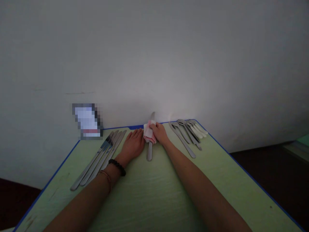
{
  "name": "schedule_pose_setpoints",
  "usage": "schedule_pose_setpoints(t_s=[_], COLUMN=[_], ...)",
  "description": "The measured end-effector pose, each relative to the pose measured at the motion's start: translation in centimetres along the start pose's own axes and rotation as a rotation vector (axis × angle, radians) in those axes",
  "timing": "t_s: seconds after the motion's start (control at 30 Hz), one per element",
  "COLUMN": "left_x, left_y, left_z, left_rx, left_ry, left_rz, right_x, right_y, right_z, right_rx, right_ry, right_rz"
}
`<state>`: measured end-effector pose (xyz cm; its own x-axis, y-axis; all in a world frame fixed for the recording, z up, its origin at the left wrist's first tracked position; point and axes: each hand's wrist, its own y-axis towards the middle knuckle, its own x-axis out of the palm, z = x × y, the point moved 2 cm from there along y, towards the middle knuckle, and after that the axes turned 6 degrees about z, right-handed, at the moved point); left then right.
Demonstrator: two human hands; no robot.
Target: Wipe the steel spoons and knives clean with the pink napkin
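Observation:
My right hand (159, 131) is closed on a folded pink and white cloth (150, 137), which is wrapped around the middle of a table knife (149, 154). The knife's blade tip shows above the cloth and its handle below. My left hand (133, 142) lies flat on the table, fingers stretched forward, just left of the cloth. Left of that hand, several table knives (96, 161) lie side by side with their handles toward me.
The light green table (154, 199) has a blue edge and stands against a grey wall (154, 58). At its right back lie another knife (182, 140), several spoons (187, 129) and white-handled cutlery (200, 130). A pixelated phone-like device (87, 120) leans at the back left.

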<state>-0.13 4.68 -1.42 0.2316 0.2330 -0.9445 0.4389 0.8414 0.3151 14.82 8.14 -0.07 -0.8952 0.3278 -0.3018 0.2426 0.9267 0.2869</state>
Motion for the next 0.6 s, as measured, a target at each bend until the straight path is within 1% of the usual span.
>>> schedule_pose_setpoints(t_s=[0.1, 0.17, 0.3, 0.37, 0.47, 0.6], left_x=[-0.4, -0.9, -2.1, -2.5, -2.6, -2.4], left_y=[-0.8, -1.6, -3.4, -4.2, -5.0, -5.1], left_z=[0.3, 0.7, 1.1, 1.2, 1.1, 1.0], left_rx=[0.011, 0.041, 0.066, 0.104, 0.18, 0.2], left_ry=[-0.01, -0.041, -0.104, -0.101, -0.05, -0.036], left_rz=[-0.007, -0.02, -0.042, -0.055, -0.052, -0.04], right_x=[0.0, -0.1, 0.0, 0.2, 0.8, 1.2], right_y=[0.0, -0.1, -0.2, -0.3, -0.3, -0.3], right_z=[0.0, 0.0, 0.0, -0.1, -0.2, -0.3], right_rx=[-0.005, -0.006, 0.003, 0.004, 0.022, 0.044], right_ry=[0.021, 0.05, 0.162, 0.219, 0.314, 0.411], right_rz=[-0.003, -0.004, 0.006, -0.015, -0.083, -0.125])
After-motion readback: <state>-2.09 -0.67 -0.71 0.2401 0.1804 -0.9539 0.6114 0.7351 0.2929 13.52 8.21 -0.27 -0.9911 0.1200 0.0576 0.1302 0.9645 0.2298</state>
